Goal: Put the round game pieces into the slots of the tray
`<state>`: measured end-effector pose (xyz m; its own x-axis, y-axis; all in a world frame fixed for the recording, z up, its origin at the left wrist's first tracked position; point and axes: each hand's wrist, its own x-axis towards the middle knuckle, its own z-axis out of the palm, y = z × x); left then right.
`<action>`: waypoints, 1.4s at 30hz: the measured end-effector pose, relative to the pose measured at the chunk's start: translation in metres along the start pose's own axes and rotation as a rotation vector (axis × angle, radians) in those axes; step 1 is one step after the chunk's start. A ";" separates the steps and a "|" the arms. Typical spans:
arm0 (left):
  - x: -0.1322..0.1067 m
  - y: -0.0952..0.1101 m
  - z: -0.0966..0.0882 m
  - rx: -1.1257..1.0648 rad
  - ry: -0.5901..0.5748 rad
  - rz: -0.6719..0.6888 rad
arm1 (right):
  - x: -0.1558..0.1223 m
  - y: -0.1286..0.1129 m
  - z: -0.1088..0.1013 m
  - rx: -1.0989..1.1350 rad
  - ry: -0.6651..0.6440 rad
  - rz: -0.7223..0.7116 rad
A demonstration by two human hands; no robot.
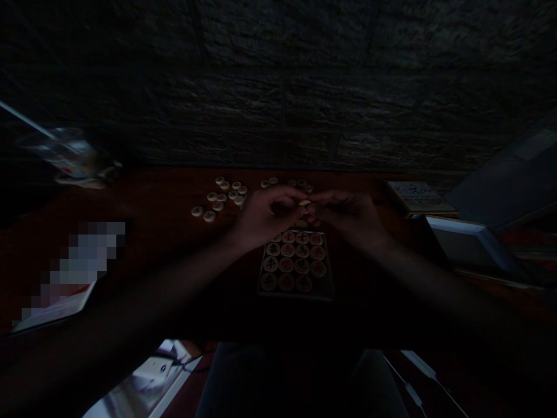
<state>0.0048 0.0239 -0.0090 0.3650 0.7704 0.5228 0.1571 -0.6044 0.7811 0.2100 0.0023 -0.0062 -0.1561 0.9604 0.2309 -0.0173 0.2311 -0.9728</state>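
Above the far edge of a square box (260, 290), my left hand (266, 212) and my right hand (350, 215) meet at the fingertips. Both pinch one small round xiangqi piece (304, 203), mostly covered by the fingers. Rows of round xiangqi pieces with red and black characters, such as this black-lettered piece (301, 266), lie face up in the box. Its near right corner holds no visible piece. Beyond my left hand, several loose pieces (218, 206) are scattered on the table. More loose pieces (297, 183) lie behind my fingers, partly hidden.
A clear plastic cup (73, 154) with a straw stands at the far left. At right are a flat box lid (420, 197) and an open tray (474, 247). A blurred-out flat item (73, 284) lies left on the dark wooden table (161, 197). A stone wall (282, 104) rises behind.
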 end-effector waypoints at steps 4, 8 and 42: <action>0.000 -0.006 -0.001 0.025 0.009 0.062 | 0.000 -0.001 0.000 0.022 0.005 0.004; 0.000 -0.011 -0.002 -0.010 -0.027 0.075 | 0.000 -0.003 0.000 0.025 -0.010 0.000; 0.002 0.000 0.001 -0.193 -0.080 0.036 | 0.000 -0.006 0.008 0.087 0.040 -0.039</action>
<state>0.0064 0.0251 -0.0087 0.4405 0.7253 0.5290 -0.0339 -0.5754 0.8172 0.2022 -0.0007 -0.0004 -0.1143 0.9566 0.2679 -0.1091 0.2559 -0.9605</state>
